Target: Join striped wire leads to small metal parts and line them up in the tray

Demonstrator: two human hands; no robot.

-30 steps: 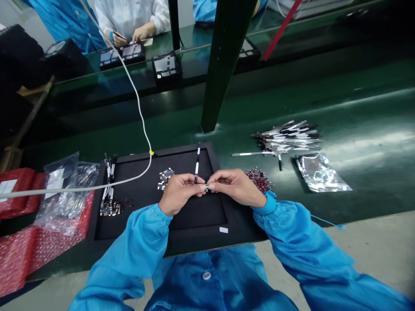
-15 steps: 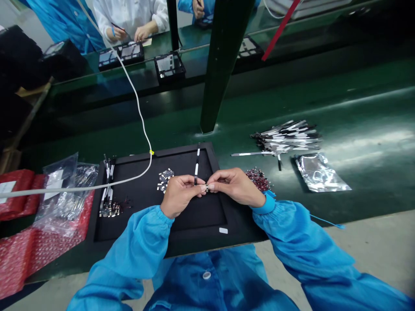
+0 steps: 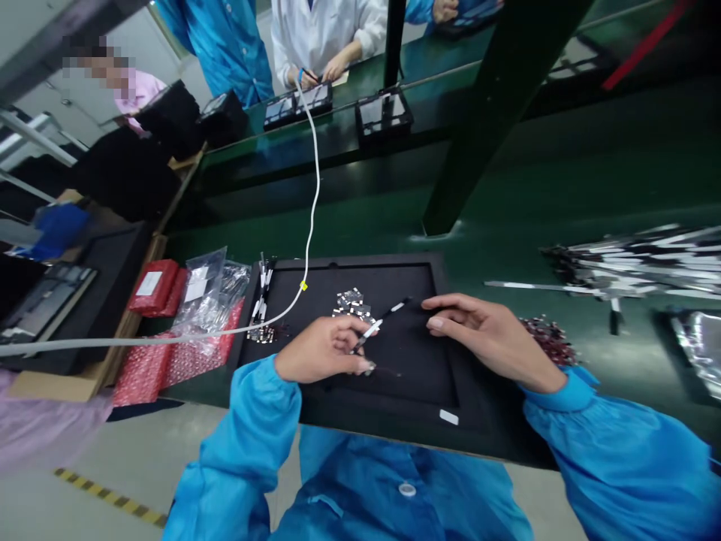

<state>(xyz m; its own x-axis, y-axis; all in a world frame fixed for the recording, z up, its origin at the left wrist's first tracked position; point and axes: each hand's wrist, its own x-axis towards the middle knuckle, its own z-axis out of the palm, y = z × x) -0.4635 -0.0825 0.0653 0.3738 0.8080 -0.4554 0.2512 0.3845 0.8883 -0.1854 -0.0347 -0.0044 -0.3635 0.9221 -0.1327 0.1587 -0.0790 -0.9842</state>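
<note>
My left hand (image 3: 324,349) is closed in a pinch on a thin black-and-white strip (image 3: 383,321) that points up and right over the black tray (image 3: 315,285). A tiny part also sits at its fingertips near the tray floor. My right hand (image 3: 487,338) hovers over the tray's right side, fingers loosely stretched, holding nothing, a little apart from the strip's far end. A small heap of silver parts (image 3: 352,302) lies on the tray just beyond my left hand. Dark red parts (image 3: 549,340) lie beside my right wrist.
More strips (image 3: 262,289) lie at the tray's left edge, a big pile of strips (image 3: 636,263) at the right. Plastic bags (image 3: 211,289) and red bubble wrap (image 3: 163,361) sit left. A white cable (image 3: 309,203) crosses the tray. A dark post (image 3: 484,135) stands behind. Other people work across the bench.
My hands have parted: the right let go and drew back to the right, while the left kept the strip, now tilted. The view swung left.
</note>
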